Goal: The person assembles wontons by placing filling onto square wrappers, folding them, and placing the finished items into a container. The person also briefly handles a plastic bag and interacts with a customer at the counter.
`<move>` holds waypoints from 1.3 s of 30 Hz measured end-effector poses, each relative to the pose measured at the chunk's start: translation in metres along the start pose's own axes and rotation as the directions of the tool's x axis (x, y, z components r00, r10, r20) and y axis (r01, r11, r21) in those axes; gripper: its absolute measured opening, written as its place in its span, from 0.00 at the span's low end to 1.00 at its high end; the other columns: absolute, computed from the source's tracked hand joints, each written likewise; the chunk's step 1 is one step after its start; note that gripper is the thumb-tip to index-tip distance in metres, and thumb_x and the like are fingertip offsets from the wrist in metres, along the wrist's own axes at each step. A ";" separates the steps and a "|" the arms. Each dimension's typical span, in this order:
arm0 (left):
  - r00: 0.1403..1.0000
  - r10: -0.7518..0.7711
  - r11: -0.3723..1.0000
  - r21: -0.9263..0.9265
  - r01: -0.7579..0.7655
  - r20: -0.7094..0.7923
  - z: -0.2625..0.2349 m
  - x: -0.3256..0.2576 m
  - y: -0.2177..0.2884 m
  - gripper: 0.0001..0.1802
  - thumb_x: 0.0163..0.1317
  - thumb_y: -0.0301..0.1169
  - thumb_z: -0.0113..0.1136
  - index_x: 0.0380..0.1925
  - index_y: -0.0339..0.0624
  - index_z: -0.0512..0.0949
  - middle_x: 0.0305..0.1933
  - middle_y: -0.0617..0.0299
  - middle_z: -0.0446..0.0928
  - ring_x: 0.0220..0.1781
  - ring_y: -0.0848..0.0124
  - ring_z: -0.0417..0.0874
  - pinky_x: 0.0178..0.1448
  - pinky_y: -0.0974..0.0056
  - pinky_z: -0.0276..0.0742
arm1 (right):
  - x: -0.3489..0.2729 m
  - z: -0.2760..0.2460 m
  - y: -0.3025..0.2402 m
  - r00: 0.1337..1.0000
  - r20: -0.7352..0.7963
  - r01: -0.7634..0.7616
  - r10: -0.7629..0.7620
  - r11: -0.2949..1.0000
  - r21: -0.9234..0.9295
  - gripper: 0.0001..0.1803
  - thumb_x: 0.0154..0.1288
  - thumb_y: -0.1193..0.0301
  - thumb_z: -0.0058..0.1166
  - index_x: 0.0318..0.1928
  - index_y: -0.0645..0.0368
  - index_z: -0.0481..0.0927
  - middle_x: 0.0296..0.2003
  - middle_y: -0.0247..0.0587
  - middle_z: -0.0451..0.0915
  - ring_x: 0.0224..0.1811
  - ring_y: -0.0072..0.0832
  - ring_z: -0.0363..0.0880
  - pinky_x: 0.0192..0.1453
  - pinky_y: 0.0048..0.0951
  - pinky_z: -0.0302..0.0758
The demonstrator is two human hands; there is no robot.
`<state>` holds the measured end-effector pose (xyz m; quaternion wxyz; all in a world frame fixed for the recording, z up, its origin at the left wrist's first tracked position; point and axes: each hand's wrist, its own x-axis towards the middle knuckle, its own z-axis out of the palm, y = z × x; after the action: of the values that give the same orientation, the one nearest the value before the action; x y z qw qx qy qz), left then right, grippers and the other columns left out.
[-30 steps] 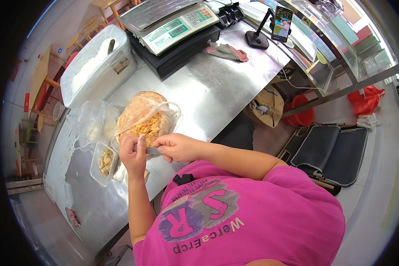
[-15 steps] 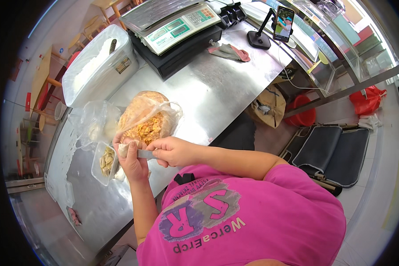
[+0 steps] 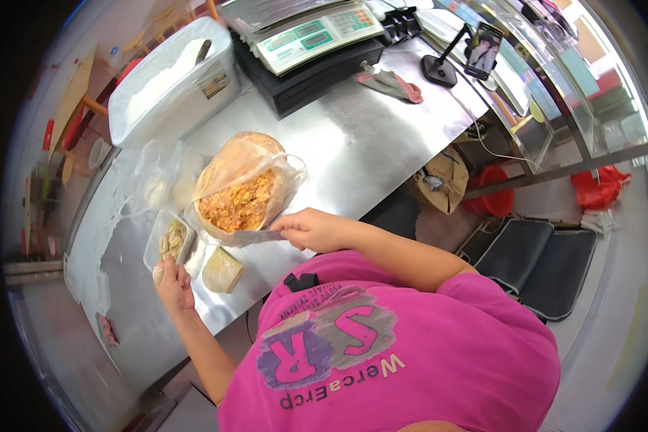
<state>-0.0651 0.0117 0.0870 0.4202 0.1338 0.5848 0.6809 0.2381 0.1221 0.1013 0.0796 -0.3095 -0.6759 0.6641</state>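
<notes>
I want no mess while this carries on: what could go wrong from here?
The flat grey metal-looking tool in the right hand is at the near edge of the translucent plastic bag and could snag its thin film.

That bag gapes open, so a tug might spill the crumbly orange mixture.

The left hand seems to hold a small pale doughy piece near the clear rectangular plastic tub; it could drop outside.

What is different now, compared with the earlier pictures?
The left hand moved left and toward the person, away from the flat tool, to the tray's near end; what it grips is hard to tell. The right hand still holds the tool at the bag's near edge. Bag and tray stayed in place.
</notes>
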 end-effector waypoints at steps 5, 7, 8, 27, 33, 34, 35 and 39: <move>0.954 0.228 0.936 0.316 -0.158 -0.197 -0.059 0.011 -0.018 0.07 0.58 0.31 0.57 0.31 0.40 0.80 0.17 0.74 0.66 0.17 0.85 0.61 0.19 0.74 0.53 | 0.004 0.004 0.007 0.991 -0.059 0.107 -0.119 0.980 -0.169 0.14 0.62 0.71 0.43 0.46 0.62 0.74 0.31 0.42 0.75 0.34 0.32 0.73 0.39 0.29 0.69; 0.912 0.352 0.850 0.480 -0.217 -0.212 -0.072 0.023 -0.016 0.09 0.57 0.32 0.58 0.23 0.40 0.77 0.16 0.73 0.65 0.19 0.82 0.61 0.21 0.71 0.55 | -0.002 0.004 0.005 0.989 -0.108 0.085 -0.097 0.990 -0.108 0.14 0.64 0.70 0.43 0.47 0.62 0.75 0.20 0.27 0.68 0.22 0.16 0.64 0.26 0.20 0.64; 0.881 0.427 0.769 0.595 -0.234 -0.206 -0.078 0.031 -0.014 0.11 0.56 0.33 0.59 0.19 0.39 0.75 0.16 0.72 0.65 0.20 0.81 0.61 0.23 0.69 0.57 | -0.004 0.002 0.012 0.992 -0.086 0.085 -0.093 0.992 -0.088 0.14 0.65 0.69 0.43 0.47 0.61 0.75 0.19 0.25 0.68 0.20 0.14 0.63 0.23 0.17 0.61; 0.747 0.301 0.042 0.774 -0.631 0.593 -0.033 -0.011 -0.091 0.17 0.38 0.33 0.63 0.29 0.38 0.75 0.37 0.52 0.71 0.42 0.54 0.71 0.48 0.56 0.69 | -0.006 -0.005 0.034 0.970 -0.211 -0.137 0.119 0.988 -0.073 0.14 0.67 0.68 0.40 0.50 0.57 0.70 0.21 0.25 0.69 0.17 0.10 0.59 0.19 0.14 0.56; 0.764 0.346 0.054 0.801 -0.596 0.545 -0.014 -0.023 -0.098 0.12 0.37 0.27 0.61 0.26 0.37 0.75 0.34 0.52 0.72 0.39 0.55 0.71 0.46 0.56 0.67 | 0.010 0.002 0.028 0.989 -0.111 0.057 -0.093 0.955 -0.291 0.15 0.59 0.73 0.39 0.46 0.60 0.70 0.23 0.45 0.75 0.27 0.38 0.74 0.35 0.36 0.71; 0.732 0.385 0.037 0.783 -0.620 0.562 -0.016 -0.018 -0.100 0.08 0.38 0.25 0.58 0.24 0.37 0.75 0.33 0.52 0.72 0.37 0.55 0.70 0.45 0.56 0.67 | 0.011 0.004 0.033 0.977 -0.138 0.114 -0.161 0.947 -0.299 0.14 0.59 0.72 0.38 0.45 0.60 0.70 0.24 0.46 0.75 0.27 0.39 0.74 0.35 0.37 0.71; 0.738 0.386 0.069 0.780 -0.622 0.554 -0.015 -0.015 -0.103 0.06 0.41 0.23 0.56 0.24 0.37 0.74 0.33 0.53 0.72 0.38 0.57 0.71 0.45 0.57 0.67 | 0.008 0.000 0.030 0.981 -0.136 0.097 -0.140 0.955 -0.281 0.14 0.59 0.72 0.37 0.45 0.60 0.70 0.24 0.46 0.75 0.27 0.39 0.74 0.35 0.37 0.70; 0.951 0.220 0.708 0.635 -0.309 0.217 -0.045 0.005 -0.105 0.05 0.54 0.23 0.48 0.29 0.37 0.73 0.36 0.58 0.74 0.41 0.63 0.73 0.48 0.61 0.69 | -0.002 -0.005 0.034 0.985 -0.159 0.028 -0.069 0.969 -0.246 0.14 0.60 0.72 0.37 0.45 0.60 0.70 0.22 0.45 0.74 0.25 0.37 0.74 0.33 0.35 0.70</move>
<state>-0.0544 -0.0197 -0.0229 0.2789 0.3989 0.7348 0.4724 0.2534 0.1229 0.0700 0.1136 -0.3544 -0.7506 0.5461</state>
